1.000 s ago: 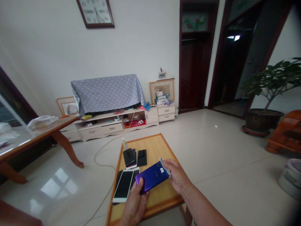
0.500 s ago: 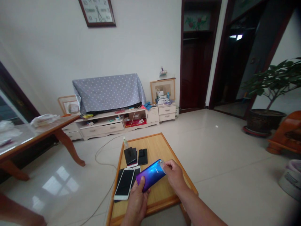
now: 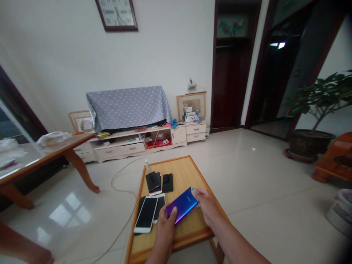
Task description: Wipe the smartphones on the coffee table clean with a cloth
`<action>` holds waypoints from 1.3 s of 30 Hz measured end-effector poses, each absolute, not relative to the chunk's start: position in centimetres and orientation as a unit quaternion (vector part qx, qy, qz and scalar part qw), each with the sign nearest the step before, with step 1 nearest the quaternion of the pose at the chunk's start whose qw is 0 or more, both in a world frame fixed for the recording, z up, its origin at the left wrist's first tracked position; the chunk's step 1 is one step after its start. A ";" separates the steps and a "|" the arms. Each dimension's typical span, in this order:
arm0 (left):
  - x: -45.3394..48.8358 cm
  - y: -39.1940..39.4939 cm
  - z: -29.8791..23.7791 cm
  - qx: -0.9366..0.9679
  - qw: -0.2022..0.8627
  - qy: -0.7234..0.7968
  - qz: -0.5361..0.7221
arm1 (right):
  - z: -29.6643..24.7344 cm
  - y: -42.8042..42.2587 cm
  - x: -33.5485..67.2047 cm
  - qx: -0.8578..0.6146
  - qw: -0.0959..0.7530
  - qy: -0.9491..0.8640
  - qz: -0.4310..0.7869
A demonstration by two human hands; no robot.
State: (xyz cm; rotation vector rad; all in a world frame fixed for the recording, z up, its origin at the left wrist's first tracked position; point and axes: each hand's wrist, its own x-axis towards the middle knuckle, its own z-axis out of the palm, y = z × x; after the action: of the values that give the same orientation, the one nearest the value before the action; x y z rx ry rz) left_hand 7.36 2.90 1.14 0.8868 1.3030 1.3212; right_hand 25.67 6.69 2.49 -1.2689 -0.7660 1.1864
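- Left fingers [image 3: 173, 214] closed round the purple-blue phone [image 3: 183, 205]; right fingers [image 3: 204, 194] pinched a pale cloth [image 3: 193, 190] at its corner.
- Wiping seemed the step; another stroke called for a steady left grip.
- The phone was above the bench [image 3: 180, 168], near a white phone [image 3: 146, 214].

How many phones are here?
6 at least: the blue-purple phone in your left hand, a black phone alone on the table, two in the far stack, two in the near pile; more may hide underneath.
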 end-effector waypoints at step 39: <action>8.9 2.1 1.7 0.754 0.124 0.634 0.117 | 0.7 6.3 29.0 -0.693 0.390 -0.565 0.222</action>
State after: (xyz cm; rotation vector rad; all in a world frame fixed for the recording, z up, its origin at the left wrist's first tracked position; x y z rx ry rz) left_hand 8.93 2.05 1.72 2.1990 1.8474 0.3418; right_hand 28.97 6.32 0.70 -1.7599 -1.4353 0.5630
